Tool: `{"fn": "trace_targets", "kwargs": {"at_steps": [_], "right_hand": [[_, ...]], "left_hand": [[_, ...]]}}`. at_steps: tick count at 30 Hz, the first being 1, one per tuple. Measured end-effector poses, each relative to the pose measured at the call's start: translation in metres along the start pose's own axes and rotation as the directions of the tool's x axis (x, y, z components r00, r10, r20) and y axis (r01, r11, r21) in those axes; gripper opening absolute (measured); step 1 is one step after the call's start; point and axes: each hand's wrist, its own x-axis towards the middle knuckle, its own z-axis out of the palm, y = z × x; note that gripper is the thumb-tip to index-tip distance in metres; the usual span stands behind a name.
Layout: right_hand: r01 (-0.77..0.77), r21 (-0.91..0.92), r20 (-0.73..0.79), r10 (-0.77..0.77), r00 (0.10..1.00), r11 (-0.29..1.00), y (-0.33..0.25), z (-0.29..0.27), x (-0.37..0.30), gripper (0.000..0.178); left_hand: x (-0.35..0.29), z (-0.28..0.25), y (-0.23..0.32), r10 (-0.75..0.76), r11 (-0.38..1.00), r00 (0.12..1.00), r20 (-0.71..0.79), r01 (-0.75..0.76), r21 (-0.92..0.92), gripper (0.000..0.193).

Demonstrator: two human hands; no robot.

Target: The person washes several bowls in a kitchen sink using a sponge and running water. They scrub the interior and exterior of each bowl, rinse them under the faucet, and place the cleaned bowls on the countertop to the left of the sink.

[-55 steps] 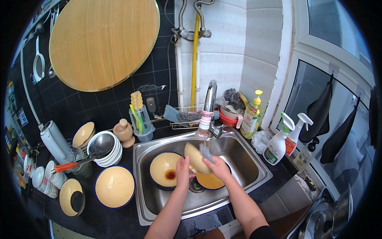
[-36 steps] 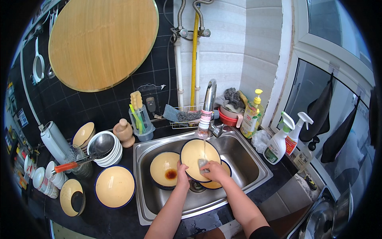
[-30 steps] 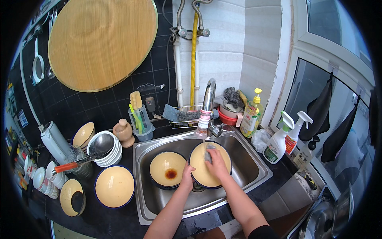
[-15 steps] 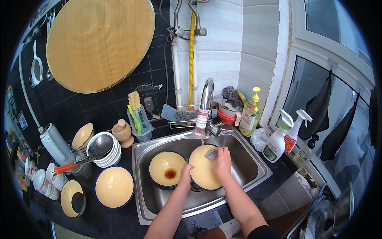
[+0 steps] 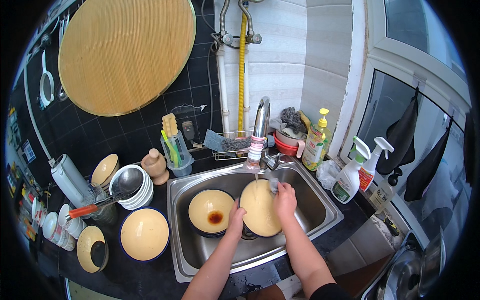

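A cream enamel bowl (image 5: 260, 212) with a dark blue rim is held in the steel sink (image 5: 181, 252), under a thin stream from the faucet (image 5: 261, 120). My left hand (image 5: 236, 220) grips its left rim, thumb on the inside edge. At the right rim, my right hand (image 5: 285, 201) is closed on a small grey scrubber (image 5: 273, 185), partly hidden by the fingers. Left of it in the sink sits a second cream bowl (image 5: 202, 204) with a brown liquid stain at its bottom.
On the counter left of the sink stand another cream bowl (image 5: 144, 235), stacked white bowls (image 5: 142, 197) with a ladle (image 5: 129, 181), and a small bowl (image 5: 86, 245). Spray bottles (image 5: 346, 180) and a soap pump bottle (image 5: 314, 142) line the right side. A wire rack (image 5: 227, 155) stands behind the faucet.
The right hand and scrubber have moved slightly to the right and up along the bowl's right rim. The bowl has shifted and tilted a little; the left hand keeps its grip.
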Motion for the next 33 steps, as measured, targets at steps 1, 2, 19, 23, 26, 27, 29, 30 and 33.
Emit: {"fn": "trace_targets", "kwargs": {"at_steps": [1,2,19,23,26,27,29,30,33], "right_hand": [[-0.080,-0.066,0.167,0.090,0.982,0.995,0.006,0.001,-0.002,0.024],[-0.147,-0.142,0.322,0.186,0.928,0.979,0.011,0.002,-0.004,0.023],[-0.476,0.582,0.428,0.249,0.869,0.660,0.024,0.016,-0.002,0.019],[-0.293,0.538,0.213,0.209,0.954,0.790,0.013,0.009,-0.001,0.021],[-0.331,0.487,0.218,0.254,0.942,0.808,-0.010,-0.016,0.001,0.023],[-0.352,0.486,0.231,0.271,0.934,0.800,-0.014,-0.019,0.002,0.024],[-0.269,0.548,0.116,0.247,0.962,0.792,-0.011,-0.017,0.003,0.024],[-0.224,0.575,0.057,0.235,0.970,0.787,-0.008,-0.015,0.004,0.025],[-0.236,0.787,0.105,0.253,0.962,0.569,0.013,-0.001,0.011,0.027]], "left_hand": [[-0.005,0.006,0.013,0.055,0.998,0.996,-0.071,-0.054,0.011,0.066],[-0.001,0.004,0.010,0.137,0.988,0.987,-0.086,-0.142,-0.055,0.064],[0.013,-0.023,-0.003,0.125,0.983,0.968,-0.216,-0.151,-0.105,0.043],[0.011,-0.021,-0.004,-0.155,0.987,0.913,-0.378,0.131,-0.089,0.034],[0.022,-0.032,-0.030,-0.172,0.985,0.900,-0.400,0.155,-0.075,0.033],[0.024,-0.036,-0.037,-0.155,0.988,0.911,-0.383,0.150,-0.042,0.033],[0.025,-0.035,-0.041,-0.124,0.990,0.932,-0.340,0.139,0.019,0.035],[0.024,-0.033,-0.042,-0.169,0.983,0.938,-0.303,0.182,0.015,0.035],[0.007,-0.009,-0.007,-0.323,0.946,0.927,-0.190,0.317,-0.062,0.036]]}}
